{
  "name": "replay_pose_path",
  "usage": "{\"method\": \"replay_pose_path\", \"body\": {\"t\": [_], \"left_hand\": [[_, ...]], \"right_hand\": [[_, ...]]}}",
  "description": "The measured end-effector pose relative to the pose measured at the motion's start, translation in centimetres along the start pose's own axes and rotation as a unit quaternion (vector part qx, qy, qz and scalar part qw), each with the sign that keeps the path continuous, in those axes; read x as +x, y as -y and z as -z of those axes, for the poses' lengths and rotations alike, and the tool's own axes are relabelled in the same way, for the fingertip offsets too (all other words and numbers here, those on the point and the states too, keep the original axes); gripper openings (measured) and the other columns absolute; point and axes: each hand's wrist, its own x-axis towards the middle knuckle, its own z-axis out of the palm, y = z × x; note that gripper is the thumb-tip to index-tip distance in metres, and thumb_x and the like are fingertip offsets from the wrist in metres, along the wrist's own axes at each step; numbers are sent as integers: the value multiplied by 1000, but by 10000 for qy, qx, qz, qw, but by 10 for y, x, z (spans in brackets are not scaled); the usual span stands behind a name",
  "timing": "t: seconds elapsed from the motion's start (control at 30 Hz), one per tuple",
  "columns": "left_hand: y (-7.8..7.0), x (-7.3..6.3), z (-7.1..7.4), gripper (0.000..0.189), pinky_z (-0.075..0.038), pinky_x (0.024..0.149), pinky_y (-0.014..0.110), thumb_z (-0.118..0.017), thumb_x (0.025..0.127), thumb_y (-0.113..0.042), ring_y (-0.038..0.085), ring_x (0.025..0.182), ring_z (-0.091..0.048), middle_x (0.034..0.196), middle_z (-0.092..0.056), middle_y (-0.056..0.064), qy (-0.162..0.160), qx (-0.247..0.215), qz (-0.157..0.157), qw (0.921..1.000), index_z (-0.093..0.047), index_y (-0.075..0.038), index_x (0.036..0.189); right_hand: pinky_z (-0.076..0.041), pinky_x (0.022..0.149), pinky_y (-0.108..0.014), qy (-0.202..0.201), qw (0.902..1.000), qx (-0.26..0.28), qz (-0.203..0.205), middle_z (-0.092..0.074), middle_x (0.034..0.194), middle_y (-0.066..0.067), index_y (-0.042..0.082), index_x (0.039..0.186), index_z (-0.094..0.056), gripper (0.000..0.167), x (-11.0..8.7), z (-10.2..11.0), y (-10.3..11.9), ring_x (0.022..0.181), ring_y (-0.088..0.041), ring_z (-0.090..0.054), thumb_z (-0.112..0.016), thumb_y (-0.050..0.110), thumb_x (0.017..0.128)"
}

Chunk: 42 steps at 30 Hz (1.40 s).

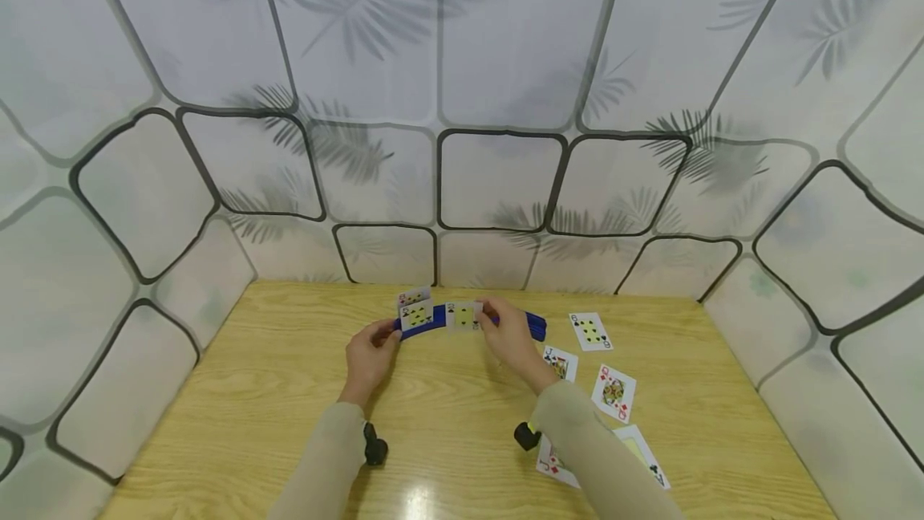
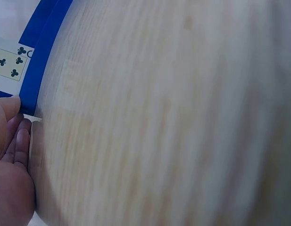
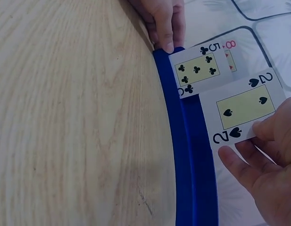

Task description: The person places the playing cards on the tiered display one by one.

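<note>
A curved blue card holder (image 1: 439, 317) stands toward the back of the wooden table. My left hand (image 1: 370, 355) grips its left end, thumb at the front corner. Near that end the five of clubs (image 3: 195, 77) stands in the holder, with a red eight (image 3: 232, 59) upright behind it and partly covered. My right hand (image 1: 511, 339) pinches the two of spades (image 3: 244, 108) by its edge between thumb and fingers. That card is right at the holder, beside the five of clubs. Part of the holder's right half is hidden behind the right hand in the head view.
On the table (image 1: 238, 408) to the right lie a black six (image 1: 592, 332), a black jack (image 1: 561, 362), the queen of diamonds (image 1: 614, 392), a red jack (image 1: 556, 469) and a black ace (image 1: 647, 456). My right forearm covers some of them. A patterned curtain (image 1: 498, 183) surrounds the table.
</note>
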Motion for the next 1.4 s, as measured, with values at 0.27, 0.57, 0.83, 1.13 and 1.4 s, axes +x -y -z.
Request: {"method": "replay_pose_path", "body": {"t": [0.27,0.57,0.83,1.13,1.4], "left_hand": [[1,-2,1,29,-59,95,46,-73,99,-11,32,105,-72,117,-76,19,-22,-29,11,10000,-74,-1,127],[1,-3,0,27,-59,92,42,-72,99,-8,33,103,-73,115,-77,20,-122,15,-66,9999,-75,1,124],[3,-3,0,26,-59,91,39,-72,99,-7,33,102,-73,115,-77,20,-142,-28,-124,9998,-75,1,123],[2,-4,0,26,-59,90,37,-72,99,-7,33,102,-73,114,-77,20,-103,-101,-143,9998,-75,2,123],[3,-5,0,26,-59,90,37,-72,98,-6,33,102,-73,114,-77,20,-145,-47,-143,9998,-75,2,123]], "right_hand": [[-61,77,-39,-140,9994,-75,304,-75,102,-16,-5,125,-69,25,11,-4,2,95,-29,-71,-64,1,101],[-61,81,-45,-30,9998,-35,178,-74,107,-16,0,135,-66,32,20,-7,5,106,-33,-71,-64,4,103],[-62,92,-47,31,10000,57,-54,-72,113,-18,0,136,-64,31,28,-11,3,112,-34,-69,-60,3,105],[-60,93,-49,115,9998,9,-149,-72,116,-18,-2,137,-63,31,36,-14,5,113,-33,-68,-59,6,106],[-59,91,-51,38,10000,-76,17,-73,109,-18,-4,131,-66,27,41,-15,1,109,-35,-69,-61,2,104]]}}
